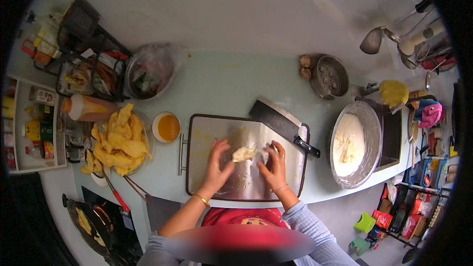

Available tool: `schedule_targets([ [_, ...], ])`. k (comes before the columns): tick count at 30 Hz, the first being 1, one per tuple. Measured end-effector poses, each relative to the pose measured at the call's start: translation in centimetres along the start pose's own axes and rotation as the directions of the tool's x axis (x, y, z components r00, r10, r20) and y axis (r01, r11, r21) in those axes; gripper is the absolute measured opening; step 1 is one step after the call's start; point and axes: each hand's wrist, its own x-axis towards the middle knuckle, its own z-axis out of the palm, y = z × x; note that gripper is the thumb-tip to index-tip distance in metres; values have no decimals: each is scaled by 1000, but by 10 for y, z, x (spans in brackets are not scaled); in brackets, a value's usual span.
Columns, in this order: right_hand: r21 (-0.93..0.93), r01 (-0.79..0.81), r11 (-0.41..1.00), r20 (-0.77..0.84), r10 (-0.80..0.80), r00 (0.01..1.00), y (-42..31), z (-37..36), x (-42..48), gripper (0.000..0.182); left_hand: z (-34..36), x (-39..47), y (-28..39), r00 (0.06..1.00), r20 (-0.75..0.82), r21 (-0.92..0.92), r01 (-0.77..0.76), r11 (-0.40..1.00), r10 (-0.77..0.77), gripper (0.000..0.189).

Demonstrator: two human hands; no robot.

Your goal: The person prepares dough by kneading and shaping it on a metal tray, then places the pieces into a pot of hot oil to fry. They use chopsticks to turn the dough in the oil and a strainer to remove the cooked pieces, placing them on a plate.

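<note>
A small lump of pale dough (243, 154) lies on a metal board with a dark rim (210, 127). My left hand (217, 168) is just left of the lump, fingers apart and holding nothing. Across from it, my right hand (274, 173) hovers with curled, spread fingers. A pale bit shows beside its fingertips; whether they touch it is unclear. A cleaver (277, 118) rests over the board's far right corner, its black handle pointing right. Oily smears and dough scraps mark the board.
Left stand a bowl of yellow oil (167, 128) and a heap of fried dough (120, 142). A pan (88, 225) with dough pieces is on the stove, red-handled tongs (120, 199) nearby. Right, a metal basin (374, 144) holds dough beside the sink (392, 140).
</note>
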Motion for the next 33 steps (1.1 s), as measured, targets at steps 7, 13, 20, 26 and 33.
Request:
schedule_targets([
  [7, -228, 158, 961, 290, -88, 953, 7, 55, -1, 63, 30, 0, -8, 924, 374, 504, -274, 819, 79, 83],
  [13, -522, 247, 816, 433, 4, 902, 4, 20, -15, 73, 1, -10, -13, 849, 515, 756, -384, 530, -118, 90],
  [20, -501, 177, 847, 308, -17, 951, -2, 14, -16, 79, -4, -12, -4, 939, 339, 725, -295, 623, 50, 76],
  [26, -599, 347, 722, 431, -74, 899, 9, 49, -14, 72, 16, -18, -17, 898, 438, 679, -309, 666, -30, 84],
  [33, -489, 274, 828, 427, -47, 903, 11, 10, -18, 77, -4, -21, -8, 905, 411, 765, -277, 581, -109, 82],
])
